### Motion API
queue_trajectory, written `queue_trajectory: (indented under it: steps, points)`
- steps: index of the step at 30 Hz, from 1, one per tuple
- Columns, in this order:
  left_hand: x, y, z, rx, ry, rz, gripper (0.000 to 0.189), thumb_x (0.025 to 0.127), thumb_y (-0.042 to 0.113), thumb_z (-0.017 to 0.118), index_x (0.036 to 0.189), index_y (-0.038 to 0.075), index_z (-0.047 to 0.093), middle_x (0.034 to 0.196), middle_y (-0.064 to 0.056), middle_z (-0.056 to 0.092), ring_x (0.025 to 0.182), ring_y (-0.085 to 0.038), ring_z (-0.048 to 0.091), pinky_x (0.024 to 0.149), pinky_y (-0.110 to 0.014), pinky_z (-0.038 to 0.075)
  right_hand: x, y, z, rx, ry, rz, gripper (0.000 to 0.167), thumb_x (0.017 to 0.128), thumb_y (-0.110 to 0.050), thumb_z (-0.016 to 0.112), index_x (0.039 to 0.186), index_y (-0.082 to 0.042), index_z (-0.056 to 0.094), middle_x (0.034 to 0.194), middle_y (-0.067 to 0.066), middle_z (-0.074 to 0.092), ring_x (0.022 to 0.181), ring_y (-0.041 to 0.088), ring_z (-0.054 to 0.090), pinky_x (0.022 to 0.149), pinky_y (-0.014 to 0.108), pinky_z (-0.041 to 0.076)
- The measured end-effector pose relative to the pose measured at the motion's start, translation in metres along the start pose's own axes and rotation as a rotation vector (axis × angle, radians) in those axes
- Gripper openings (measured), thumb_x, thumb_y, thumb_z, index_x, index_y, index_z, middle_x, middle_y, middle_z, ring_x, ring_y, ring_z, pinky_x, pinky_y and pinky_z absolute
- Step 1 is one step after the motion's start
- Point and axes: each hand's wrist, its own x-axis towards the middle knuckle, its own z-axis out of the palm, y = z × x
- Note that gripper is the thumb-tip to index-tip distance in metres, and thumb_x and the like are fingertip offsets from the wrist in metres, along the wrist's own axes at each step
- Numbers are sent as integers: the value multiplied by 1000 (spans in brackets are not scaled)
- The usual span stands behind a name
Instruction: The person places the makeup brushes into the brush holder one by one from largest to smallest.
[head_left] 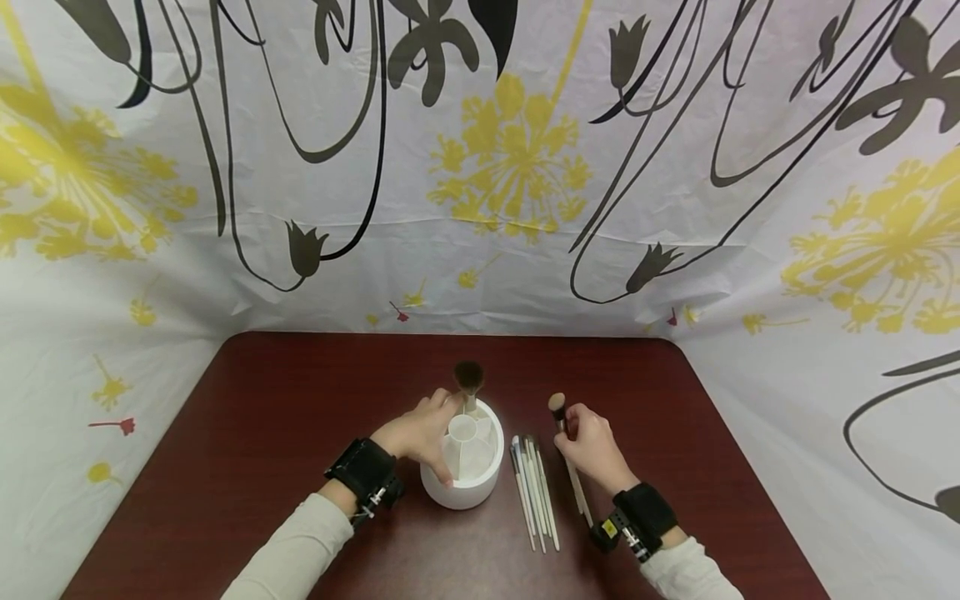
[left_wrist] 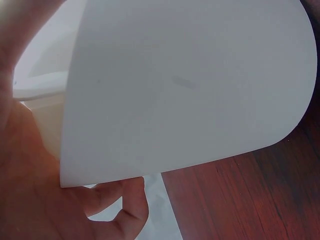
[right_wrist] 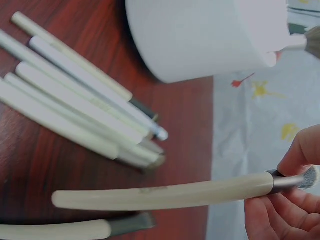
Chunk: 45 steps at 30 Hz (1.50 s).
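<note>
A round white brush holder (head_left: 462, 497) with several compartments stands on the table. My left hand (head_left: 422, 431) grips its rim, with the thumb at the near side; in the left wrist view the holder's wall (left_wrist: 190, 90) fills most of the picture. One fluffy makeup brush (head_left: 469, 379) stands bristles up at the back of the holder. To the right, my right hand (head_left: 595, 450) pinches another makeup brush (right_wrist: 165, 198) at its dark metal collar, near the bristles. Its pale handle slants back toward me.
Several slim brushes (head_left: 534, 496) lie side by side between the holder and my right hand. In the right wrist view a further brush (right_wrist: 55, 230) lies below the held one. The dark red table (head_left: 300, 383) meets a patterned cloth (head_left: 510, 275) behind and at the sides.
</note>
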Motion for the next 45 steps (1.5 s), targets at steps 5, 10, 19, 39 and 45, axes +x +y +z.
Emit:
queue_trajectory:
  steps: [5,10,19,39,45]
  points:
    - [-1,-1,-1,-3,-1,0,122,35,39,90,137,20,27,120,-9,37,107,-31,41,78,-42,43,-3,-15,-7,21,24,-42,27,77,-6,60,103,-1,53,83,6,55,70,15,50,58,27,41]
    - [-1,-1,-2,-9,-4,-1,121,36,39,90,137,19,27,120,-9,37,107,-30,40,79,-42,43,-7,-30,-10,39,87,-114,25,75,-2,61,99,-1,53,78,3,54,68,15,51,60,26,42]
    - [-2,-1,-3,-31,-11,-8,121,37,37,91,138,19,27,120,-10,37,109,-32,40,81,-44,43,-13,-46,-12,54,104,-183,26,76,1,61,100,-1,52,80,2,52,68,12,48,60,26,41]
    - [-4,4,-4,-5,-3,3,118,36,37,90,136,19,29,118,-8,37,105,-29,41,78,-40,44,-15,-68,-20,84,161,-319,27,78,0,59,103,-3,49,83,1,51,70,9,48,62,23,42]
    - [-4,5,-4,-7,-4,10,118,36,37,90,136,18,29,118,-10,38,105,-31,42,78,-42,44,-16,-73,-21,108,192,-351,28,77,1,60,102,-4,49,83,-1,51,70,7,48,61,22,41]
